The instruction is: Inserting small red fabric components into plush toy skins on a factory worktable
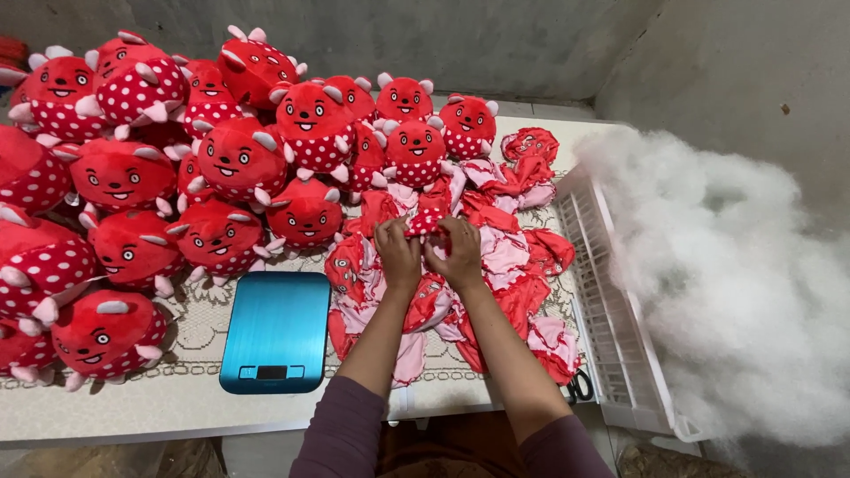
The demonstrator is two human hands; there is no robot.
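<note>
Handling: both hands work one unstuffed toy skin at the top of a flat heap on the table.
Left hand (397, 252): fingers curled together and pinched on the near left edge of the red polka-dot skin (428, 215).
Right hand (458, 250): fingers likewise closed on the same skin, just beside the left hand; the two thumbs sit close together.
Skin location: on the far part of the pile of empty skins (505, 265), in front of the stuffed toys and between the scale and the basket.
Grip advice: as a judgement, the hold is best kept at the fabric edge, with both pinches near each other, so that the thin cloth spreads evenly and does not twist.
Separation advice: the skins overlap; lifting one layer only is likely to call for a light pull, since a neighbouring piece could drag along.
Opening: whether the fingers are inside a seam gap cannot be told; the hands hide it.
Stuffed red plush toys (239, 159): crowded on the left and far side of the table, well clear of the hands.
Blue digital scale (276, 329): flat on the table, just left of the forearms, nothing on it.
White plastic basket (611, 319): at the right table edge, touching the heap of white fibre filling (735, 274).
Scissors (580, 386): black handles showing at the near right edge of the pile.
</note>
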